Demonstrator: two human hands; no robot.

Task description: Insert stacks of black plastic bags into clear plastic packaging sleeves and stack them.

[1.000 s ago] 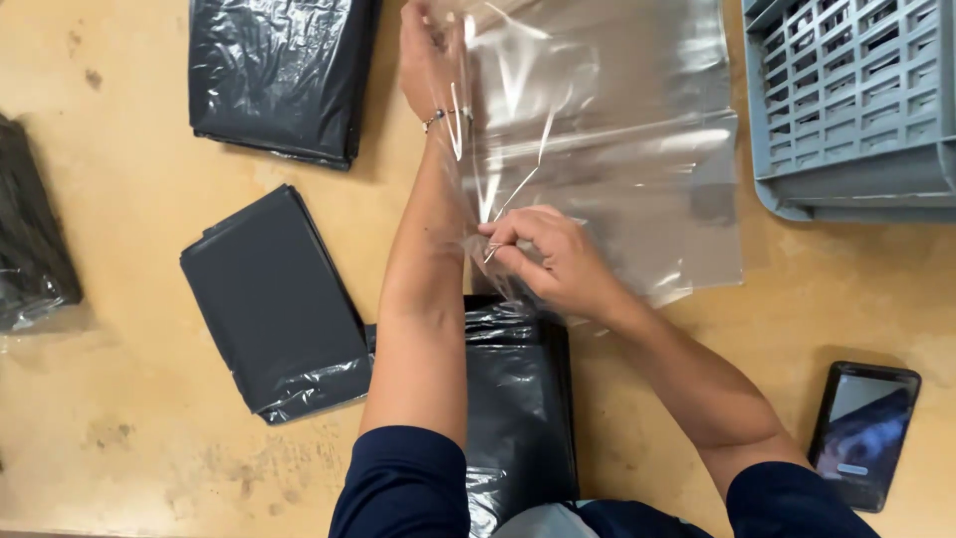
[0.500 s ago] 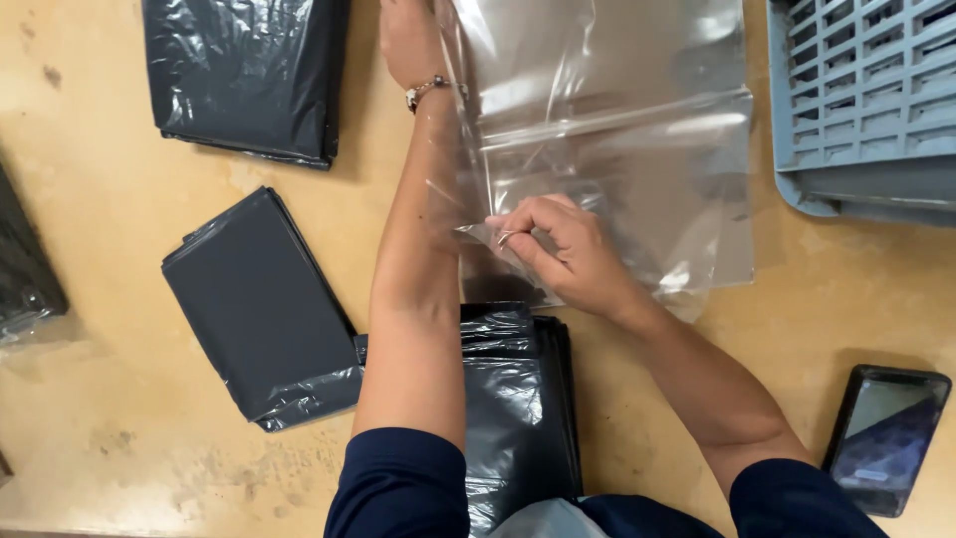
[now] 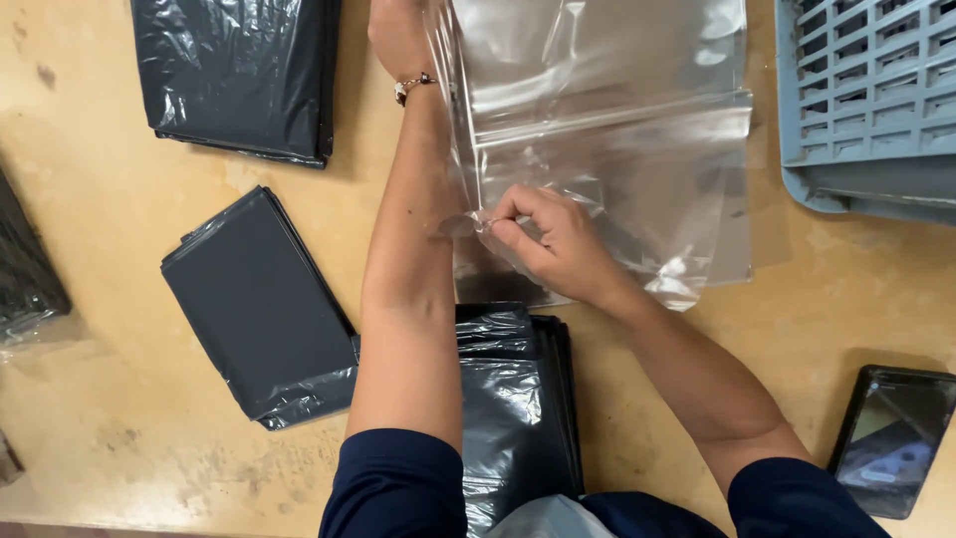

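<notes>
Clear plastic bag (image 3: 607, 149) is lying flat on the wooden table (image 3: 110, 229) at about one o'clock from the person, reaching toward the grey crate (image 3: 866, 100) at two o'clock. From the head camera, the right hand (image 3: 553, 244) is pinching the bag's near-left corner between thumb and fingers. The left hand (image 3: 398, 35) is resting at twelve o'clock against the bag's left edge; whether it is gripping, I cannot tell. Folded black bags (image 3: 254, 299) are lying at nine o'clock, another stack (image 3: 518, 399) sitting under the forearms. The thin film could be slipping from that small pinch, or creasing.
</notes>
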